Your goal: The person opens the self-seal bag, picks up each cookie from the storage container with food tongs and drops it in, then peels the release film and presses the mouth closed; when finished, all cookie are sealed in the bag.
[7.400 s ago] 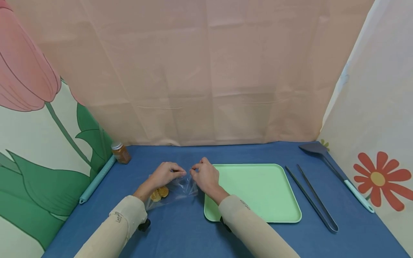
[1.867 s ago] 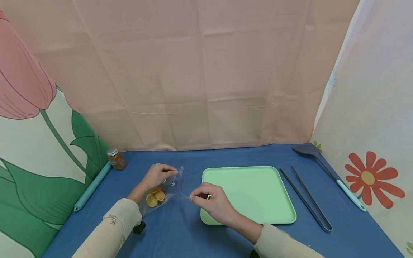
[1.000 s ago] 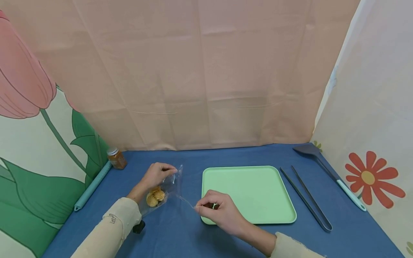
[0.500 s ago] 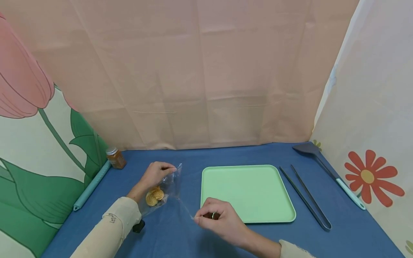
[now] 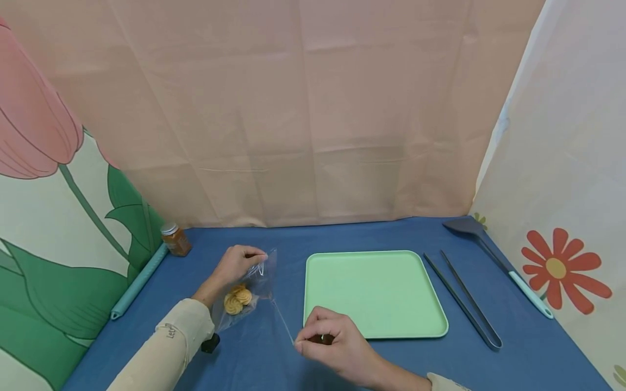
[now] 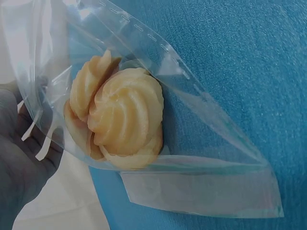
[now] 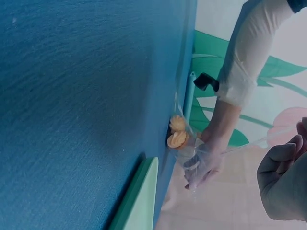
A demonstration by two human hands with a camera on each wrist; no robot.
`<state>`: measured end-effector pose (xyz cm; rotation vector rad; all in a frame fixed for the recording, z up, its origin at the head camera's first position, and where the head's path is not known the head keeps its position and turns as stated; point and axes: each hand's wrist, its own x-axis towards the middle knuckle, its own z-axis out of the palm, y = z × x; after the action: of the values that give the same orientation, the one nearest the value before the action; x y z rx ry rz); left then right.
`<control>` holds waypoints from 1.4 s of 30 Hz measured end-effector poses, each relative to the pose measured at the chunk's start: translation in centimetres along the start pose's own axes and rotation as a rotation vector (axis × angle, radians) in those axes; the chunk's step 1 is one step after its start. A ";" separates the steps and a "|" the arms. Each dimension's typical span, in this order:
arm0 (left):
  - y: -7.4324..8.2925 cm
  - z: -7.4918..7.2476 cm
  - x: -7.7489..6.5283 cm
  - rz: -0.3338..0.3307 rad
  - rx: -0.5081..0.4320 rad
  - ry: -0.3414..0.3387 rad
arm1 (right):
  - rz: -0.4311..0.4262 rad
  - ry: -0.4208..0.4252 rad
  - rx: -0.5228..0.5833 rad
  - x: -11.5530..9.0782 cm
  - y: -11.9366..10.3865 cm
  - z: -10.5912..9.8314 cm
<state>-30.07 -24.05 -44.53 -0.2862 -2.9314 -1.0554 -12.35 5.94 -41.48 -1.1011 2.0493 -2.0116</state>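
Note:
A clear plastic bag (image 5: 261,278) holds several swirled butter cookies (image 5: 237,299); they show large in the left wrist view, with the cookie (image 6: 127,112) on top facing up. My left hand (image 5: 235,266) pinches the bag's upper edge between thumb and fingers. Lower and to the right, my right hand (image 5: 335,345) pinches the end of a thin clear plastic strip (image 5: 282,321). That strip runs taut up to the bag's right side. In the right wrist view the right hand (image 7: 285,175) is partly cut off by the frame.
A light green tray (image 5: 374,293) lies right of the bag, just beyond my right hand. Farther right are metal tongs (image 5: 459,301) and a spatula (image 5: 530,293). At the back left stand a spice jar (image 5: 177,241) and a teal roll (image 5: 139,281), on the blue cloth.
From pinching the bag close beside the left hand, my right hand has moved down and to the right, drawing out a longer strip from it. The left hand stays nearly in place.

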 end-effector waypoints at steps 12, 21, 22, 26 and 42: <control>-0.1 0.1 0.4 0.014 0.008 0.007 | -0.061 -0.028 0.060 -0.2 -0.8 0.1; 0.0 0.1 0.3 0.028 -0.026 -0.017 | 0.022 -0.030 0.115 -1.3 -4.2 -3.6; 0.0 0.1 0.2 0.031 -0.028 -0.021 | 0.024 -0.028 0.100 -1.6 -4.7 -4.5; 0.0 0.1 0.1 0.044 -0.031 -0.024 | 0.025 -0.010 0.035 -2.7 -6.7 -8.1; -0.2 0.1 -0.3 0.072 -0.041 -0.038 | 0.475 0.074 -0.351 -7.5 -9.3 -23.9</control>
<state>-29.84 -24.17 -44.78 -0.4136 -2.9103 -1.1134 -15.06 31.13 -32.90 -0.4977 2.4693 -1.5242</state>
